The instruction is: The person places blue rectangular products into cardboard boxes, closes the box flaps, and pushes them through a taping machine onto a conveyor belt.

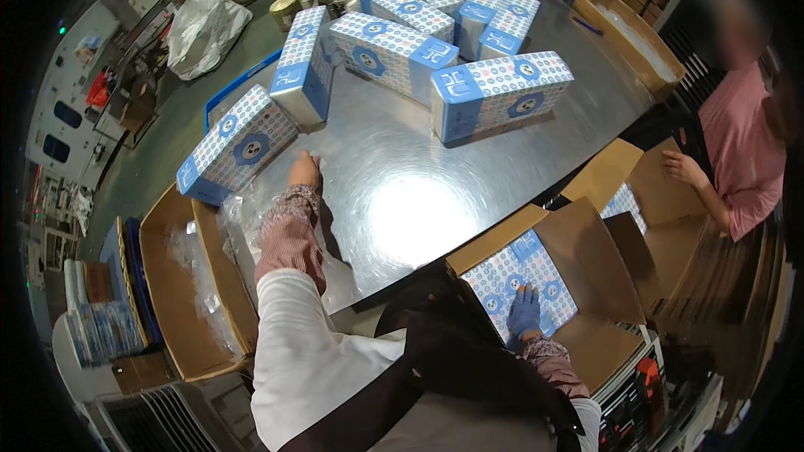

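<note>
My bare left hand (306, 171) is over the metal table, beside the near end of a blue-and-white plastic-wrapped pack (237, 146). Its fingers are mostly hidden, so I cannot tell whether they are open or closed. My right hand (525, 311), in a blue-grey glove, lies open with fingers stretched on the patterned packs (486, 285) inside an open cardboard box (590, 264). Two more wrapped packs stand nearby on the table: one upright pack (303, 63) at the left and one longer pack (502, 94) at the right.
Several similar packs cover the far part of the metal table (368, 151). A carton with clear plastic (239, 285) stands at the left, and a long carton (628, 38) at the far right. Beside the right box, a person in pink (737, 142) touches another open box (670, 192).
</note>
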`<state>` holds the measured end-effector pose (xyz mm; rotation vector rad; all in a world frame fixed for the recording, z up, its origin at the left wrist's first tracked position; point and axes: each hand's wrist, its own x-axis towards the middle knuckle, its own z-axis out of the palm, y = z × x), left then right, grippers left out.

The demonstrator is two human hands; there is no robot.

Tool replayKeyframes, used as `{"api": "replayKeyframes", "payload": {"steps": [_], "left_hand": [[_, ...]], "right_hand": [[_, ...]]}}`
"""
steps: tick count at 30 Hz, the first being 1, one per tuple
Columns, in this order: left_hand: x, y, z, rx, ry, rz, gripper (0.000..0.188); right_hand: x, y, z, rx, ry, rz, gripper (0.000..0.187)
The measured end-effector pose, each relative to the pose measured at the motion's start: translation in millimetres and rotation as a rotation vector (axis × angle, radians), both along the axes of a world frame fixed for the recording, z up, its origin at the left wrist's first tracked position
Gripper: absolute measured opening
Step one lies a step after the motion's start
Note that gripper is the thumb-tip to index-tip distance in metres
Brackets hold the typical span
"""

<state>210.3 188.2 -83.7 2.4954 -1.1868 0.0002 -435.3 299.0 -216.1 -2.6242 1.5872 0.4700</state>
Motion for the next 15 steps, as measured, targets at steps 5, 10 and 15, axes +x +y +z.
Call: {"api": "replayKeyframes", "payload": {"steps": [5, 10, 15], "left_hand": [[-172, -50, 78, -0.257, 0.45, -0.491, 0.033], [-355, -22, 125, 0.147, 0.359, -1.557, 0.021], [-257, -206, 161, -0.383, 0.138, -0.941, 0.03]], "right_hand": [[10, -15, 69, 0.547, -0.222, -0.205, 0.035], [21, 20, 76, 0.615, -0.261, 0.03, 0.034], [13, 8, 157, 0.762, -0.303, -0.167, 0.044]]}}
